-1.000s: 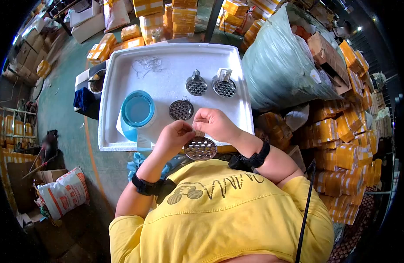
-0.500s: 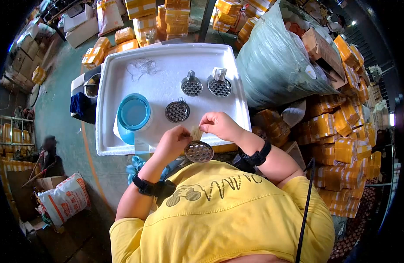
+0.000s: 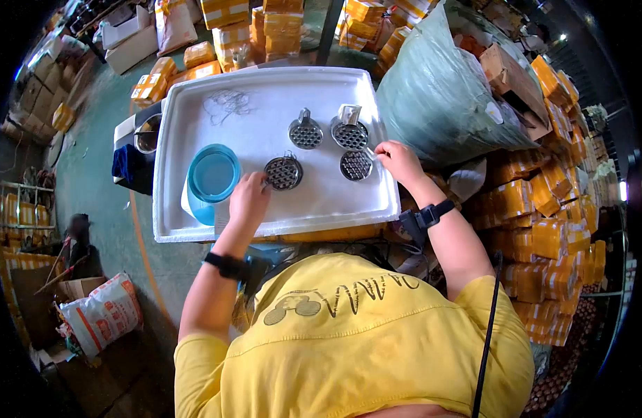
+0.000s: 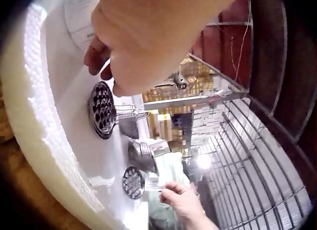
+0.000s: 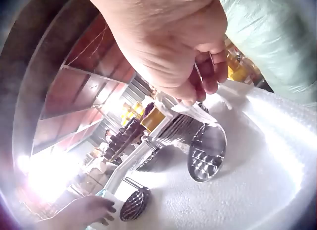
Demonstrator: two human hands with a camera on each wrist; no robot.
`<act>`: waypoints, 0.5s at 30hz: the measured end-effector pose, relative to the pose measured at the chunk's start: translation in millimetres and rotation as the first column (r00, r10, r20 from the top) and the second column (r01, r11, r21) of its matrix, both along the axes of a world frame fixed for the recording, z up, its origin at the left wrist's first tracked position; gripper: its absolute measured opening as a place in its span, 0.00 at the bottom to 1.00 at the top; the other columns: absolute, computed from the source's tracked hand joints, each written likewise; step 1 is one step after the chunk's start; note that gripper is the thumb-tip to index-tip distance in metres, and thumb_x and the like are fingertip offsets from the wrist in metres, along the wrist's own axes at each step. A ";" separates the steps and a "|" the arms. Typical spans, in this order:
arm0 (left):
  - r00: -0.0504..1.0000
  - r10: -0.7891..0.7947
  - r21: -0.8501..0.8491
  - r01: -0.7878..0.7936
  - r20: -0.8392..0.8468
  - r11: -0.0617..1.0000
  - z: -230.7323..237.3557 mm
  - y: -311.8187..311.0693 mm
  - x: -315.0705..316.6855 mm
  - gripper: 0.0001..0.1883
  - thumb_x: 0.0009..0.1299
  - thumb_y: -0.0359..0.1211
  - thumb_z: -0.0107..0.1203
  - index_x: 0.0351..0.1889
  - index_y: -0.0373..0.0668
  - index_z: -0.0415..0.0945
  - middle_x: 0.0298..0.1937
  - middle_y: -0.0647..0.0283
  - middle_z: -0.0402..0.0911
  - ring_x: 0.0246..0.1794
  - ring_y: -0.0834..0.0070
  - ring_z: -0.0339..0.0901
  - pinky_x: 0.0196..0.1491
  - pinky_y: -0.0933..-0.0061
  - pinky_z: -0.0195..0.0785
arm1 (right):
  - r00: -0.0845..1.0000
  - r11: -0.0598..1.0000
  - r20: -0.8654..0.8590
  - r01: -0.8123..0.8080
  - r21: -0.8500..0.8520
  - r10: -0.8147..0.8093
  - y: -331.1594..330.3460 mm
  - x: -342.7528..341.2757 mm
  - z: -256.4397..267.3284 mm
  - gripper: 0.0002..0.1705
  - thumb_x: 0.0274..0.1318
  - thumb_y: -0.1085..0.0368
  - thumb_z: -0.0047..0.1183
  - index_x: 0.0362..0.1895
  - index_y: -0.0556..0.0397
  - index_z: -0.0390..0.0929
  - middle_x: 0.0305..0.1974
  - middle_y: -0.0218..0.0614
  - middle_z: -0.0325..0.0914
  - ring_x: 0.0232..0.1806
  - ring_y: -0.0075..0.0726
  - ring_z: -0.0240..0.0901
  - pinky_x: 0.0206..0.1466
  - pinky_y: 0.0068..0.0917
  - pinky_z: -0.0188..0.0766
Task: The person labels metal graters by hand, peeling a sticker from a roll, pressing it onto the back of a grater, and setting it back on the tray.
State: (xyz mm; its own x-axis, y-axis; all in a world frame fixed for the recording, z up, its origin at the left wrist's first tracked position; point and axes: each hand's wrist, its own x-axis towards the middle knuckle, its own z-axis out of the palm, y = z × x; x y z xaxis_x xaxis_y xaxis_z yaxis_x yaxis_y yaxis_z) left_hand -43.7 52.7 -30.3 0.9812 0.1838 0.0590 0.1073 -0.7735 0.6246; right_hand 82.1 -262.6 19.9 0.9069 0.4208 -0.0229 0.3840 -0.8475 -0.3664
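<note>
My right hand (image 3: 402, 163) pinches a pale paper tag (image 5: 194, 111) attached to a round perforated metal disc (image 3: 356, 166). That disc stands low over the right side of a white foam tray (image 3: 265, 111), its rim close to the foam. My left hand (image 3: 248, 203) is beside another perforated disc (image 3: 283, 173) with a wire loop, fingers loosely bent at its left edge. Two more groups of these discs, a left one (image 3: 306, 132) and a right one (image 3: 349, 134) with a pale tag on top, lie farther back.
A tub with a blue rim (image 3: 192, 174) stands in the tray's left part. Tangled thin wire (image 3: 228, 104) lies at the back left. A big greenish plastic sack (image 3: 439, 90) rises beside the tray's right edge, with taped cartons (image 3: 537, 237) piled behind it.
My right hand has carried the tagged disc from in front of my chest to the tray's right side. My left hand has left that disc and moved left, beside the front disc.
</note>
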 end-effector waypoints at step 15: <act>0.997 0.076 0.000 -0.076 -0.014 0.997 -23.9 -3.2 15.9 0.17 0.54 0.31 0.56 0.43 0.41 0.70 0.42 0.54 0.73 0.44 0.56 0.70 0.46 0.62 0.64 | 0.994 0.986 -0.096 -0.030 0.165 0.046 3.4 -10.1 -19.7 0.07 0.44 0.66 0.53 0.32 0.53 0.77 0.36 0.38 0.73 0.40 0.42 0.71 0.44 0.31 0.66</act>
State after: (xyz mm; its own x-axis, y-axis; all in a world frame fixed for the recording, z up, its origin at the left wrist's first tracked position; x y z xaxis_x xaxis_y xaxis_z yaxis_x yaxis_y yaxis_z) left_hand -27.8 49.4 -54.3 0.9651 0.2580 0.0451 0.1747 -0.7625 0.6230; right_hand 72.0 -259.2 0.2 0.8868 0.4603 -0.0403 0.3694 -0.7586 -0.5367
